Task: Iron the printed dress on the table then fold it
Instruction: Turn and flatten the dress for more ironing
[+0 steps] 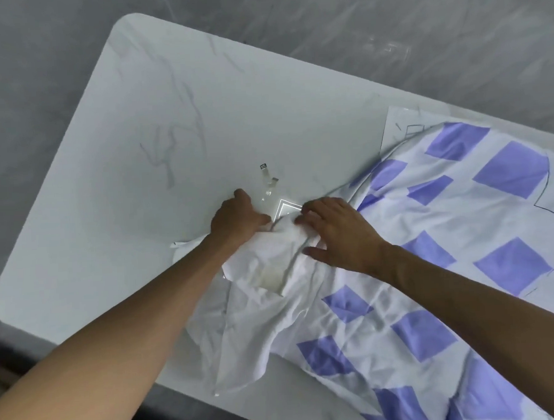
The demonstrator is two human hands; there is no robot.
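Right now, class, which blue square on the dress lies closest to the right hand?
The narrow blue sliver by the little-finger edge of the right hand, half hidden in a fold of the dress. Every other square lies farther off.

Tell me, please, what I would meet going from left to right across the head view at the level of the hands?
Bare table → left hand → right hand → blue-squared spread of the printed dress, whose white end lies under both hands.
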